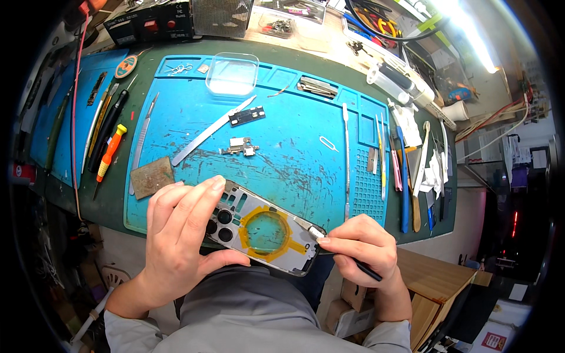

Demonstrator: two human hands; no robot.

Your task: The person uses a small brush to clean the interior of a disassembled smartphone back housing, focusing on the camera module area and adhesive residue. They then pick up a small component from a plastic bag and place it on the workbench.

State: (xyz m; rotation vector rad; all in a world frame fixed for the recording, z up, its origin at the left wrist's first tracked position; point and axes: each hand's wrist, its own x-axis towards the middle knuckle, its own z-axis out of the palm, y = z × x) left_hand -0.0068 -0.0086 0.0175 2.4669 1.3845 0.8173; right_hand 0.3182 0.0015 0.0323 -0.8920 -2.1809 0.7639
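My left hand (187,241) grips the left end of a phone housing (303,259) with round camera rings and yellow film around a circular opening, tilted over the mat's front edge. My right hand (368,256) is closed on a black-handled tool with a metal blade (312,227), its tip at the housing's right end. On the blue silicone mat (300,170) beyond lie a small metal assembly (238,147), a black part (247,116), a metal strip (206,132) and a clear plastic box (232,73). A worn square plate (151,176) lies left of my hand.
A yellow-orange screwdriver (110,154) and several thin tools lie on the left. Brushes, tweezers and tissues (412,126) crowd the right side. Boxes and electrical equipment (150,26) stand behind the mat. A wooden cabinet (438,273) is below the bench at right.
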